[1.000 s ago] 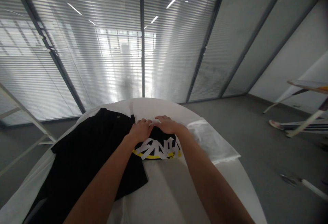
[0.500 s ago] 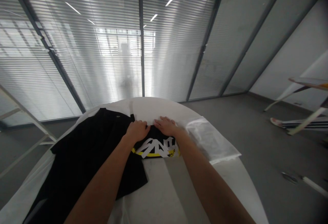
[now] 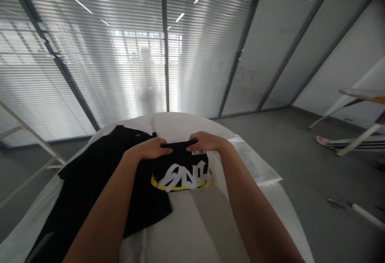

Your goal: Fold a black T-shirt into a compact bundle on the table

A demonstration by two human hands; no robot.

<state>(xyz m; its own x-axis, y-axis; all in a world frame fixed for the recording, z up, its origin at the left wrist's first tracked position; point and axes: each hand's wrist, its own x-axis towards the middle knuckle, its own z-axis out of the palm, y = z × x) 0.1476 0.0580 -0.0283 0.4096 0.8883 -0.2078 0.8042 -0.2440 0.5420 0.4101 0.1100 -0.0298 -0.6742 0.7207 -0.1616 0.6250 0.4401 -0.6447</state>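
A folded black T-shirt (image 3: 177, 162) with white lettering and a yellow stripe lies in front of me on the white table. At the left end of its top edge, my left hand (image 3: 152, 148) pinches the cloth between thumb and fingers. My right hand (image 3: 204, 140) grips the same edge near its right corner, thumb on the near side. Left of these, a larger black garment (image 3: 99, 178) is spread out, partly hidden by my left forearm. I cannot tell whether the two black pieces are joined.
A clear plastic bag (image 3: 260, 162) lies on the right of the round white table (image 3: 186, 122). Glass partitions with blinds (image 3: 135, 74) stand behind. A white metal frame (image 3: 33, 146) is at left. At right, a person's striped leg (image 3: 355, 144) shows beside another table (image 3: 363, 94).
My hands have gone from lying over the T-shirt's top edge to pinching it from both ends. The right hand moved slightly right, and more white lettering shows.
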